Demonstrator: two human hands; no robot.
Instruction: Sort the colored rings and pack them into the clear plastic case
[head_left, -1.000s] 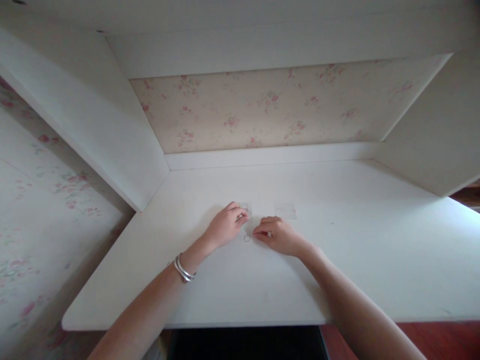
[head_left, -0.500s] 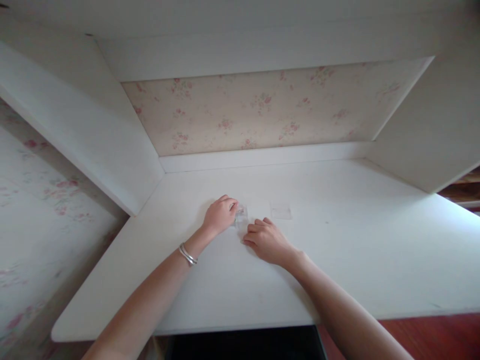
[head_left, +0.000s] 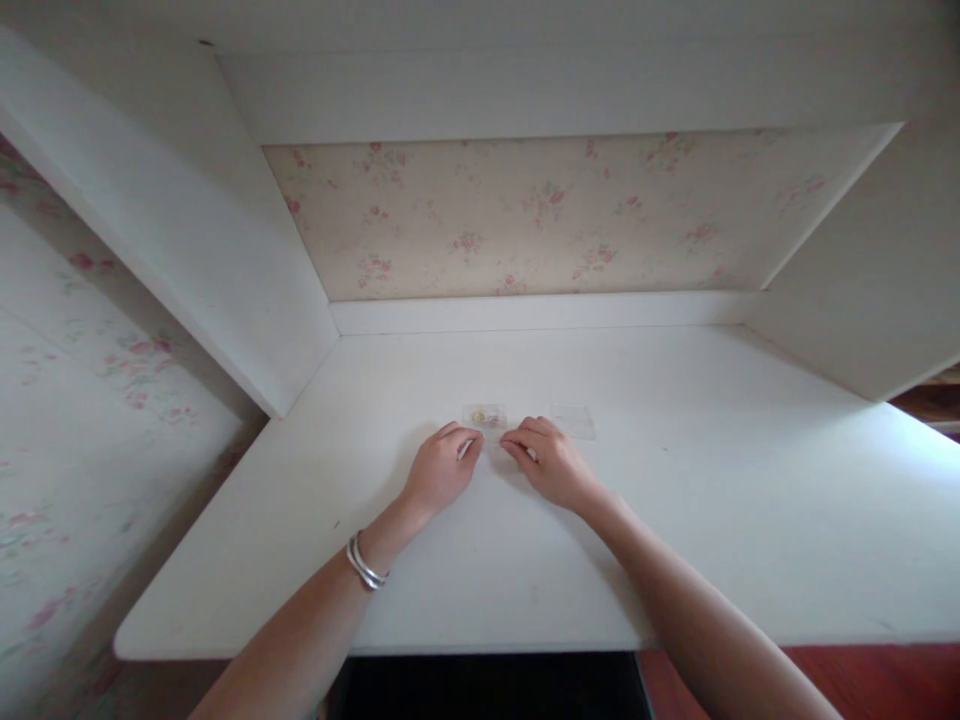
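A small clear plastic case or packet (head_left: 487, 412) lies on the white desk, with tiny yellowish and greyish bits showing inside it. At its near edge my left hand (head_left: 444, 465) is closed in a pinch, thumb against index finger. My right hand (head_left: 547, 462) pinches just beside it, the two sets of fingertips a short gap apart. Something pale and see-through shows faintly between them; what the fingers hold is too small to make out. Just beyond my right hand lies a flat clear plastic square (head_left: 574, 421).
The white desktop (head_left: 712, 540) runs beneath a shelf, between a left side panel (head_left: 195, 220) and a right side panel (head_left: 862, 270). Flowered wallpaper (head_left: 510, 220) covers the wall behind. Something black (head_left: 491, 685) stands below the front edge.
My left hand has shifted from the clear case's left side to its near edge, uncovering the bits inside. My right fingertips have moved up beside the left ones. The view has shifted slightly.
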